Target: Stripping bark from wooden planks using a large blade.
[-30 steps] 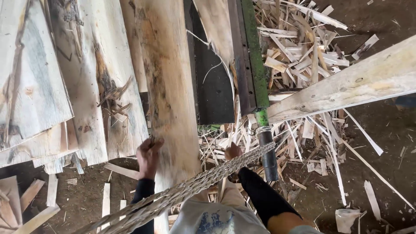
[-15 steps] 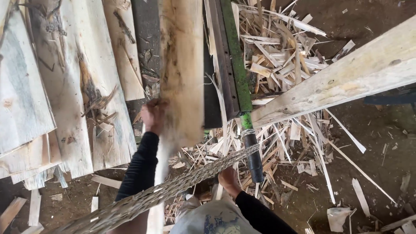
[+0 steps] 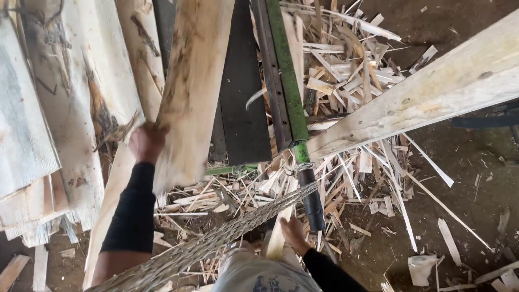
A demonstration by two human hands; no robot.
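Both hands grip now: the left hand [image 3: 146,141], risen, clamps the long pale wooden plank's [image 3: 194,86] edge, swinging it up; the right hand [image 3: 293,233] closes on a thin pale wood strip [image 3: 275,240] low down.

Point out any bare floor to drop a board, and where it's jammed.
Bare dirt floor lies right of the scrap pile, below the long beam, with only stray slivers. A smaller dark patch sits above the beam. Crowded: stacked boards on the left, where the left hand grips a board; scraps surround the right hand.
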